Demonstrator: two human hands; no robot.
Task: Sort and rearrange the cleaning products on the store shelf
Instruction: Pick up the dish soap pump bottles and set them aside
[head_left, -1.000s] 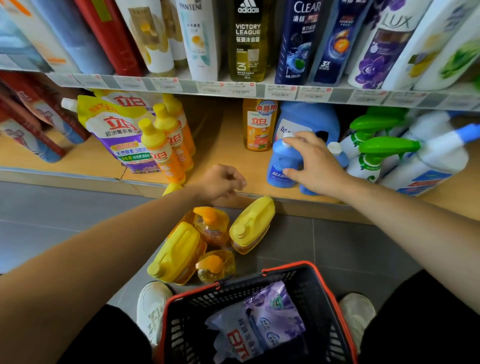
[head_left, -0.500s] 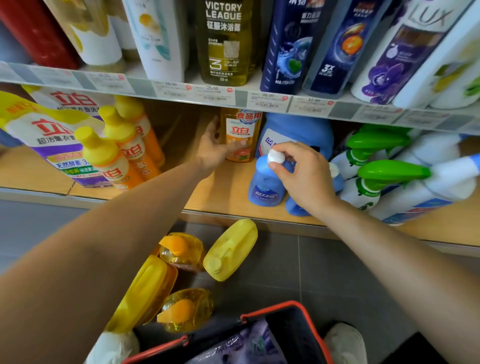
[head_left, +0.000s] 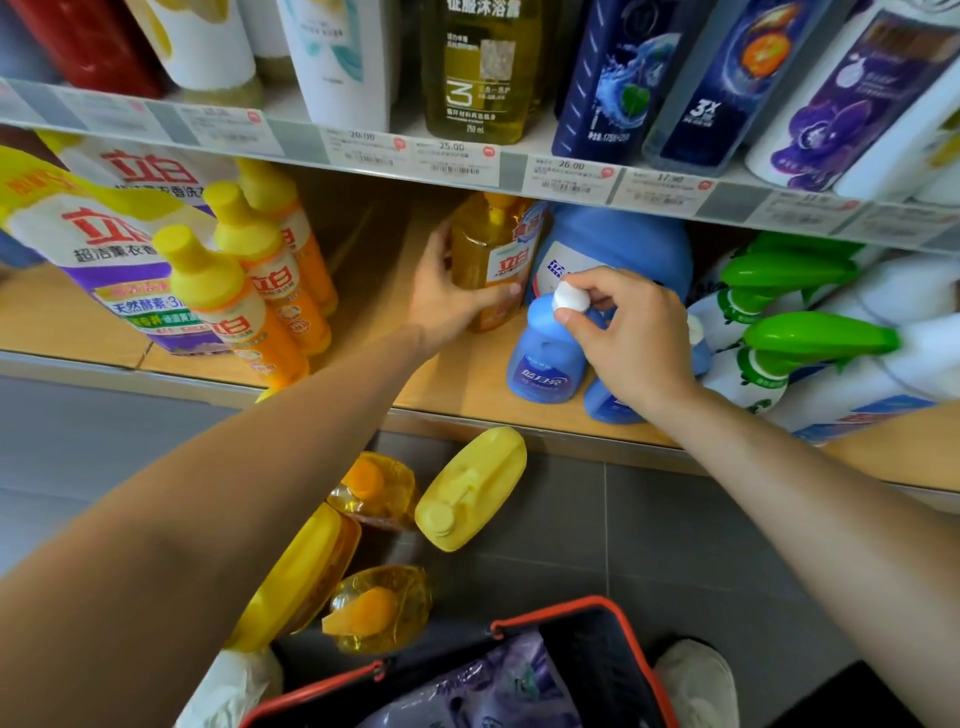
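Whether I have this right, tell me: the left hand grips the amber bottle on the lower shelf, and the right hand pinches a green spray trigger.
Wrong about the right hand: in the head view it pinches the white cap of a small blue bottle, nothing green. The left hand does grip the amber bottle on the lower shelf.

Your view is bright and evenly lit; the light seems to come from above. Under the grey upper shelf edge with paper price labels (head_left: 511, 169) the recess is darker, and soft shadow lies on the back of the light wooden lower shelf board (head_left: 467, 371). Highlights shine on the yellow plastic jug (head_left: 470, 488) on the floor. The wide lens bends the shelf lines near the borders. The label print is soft.
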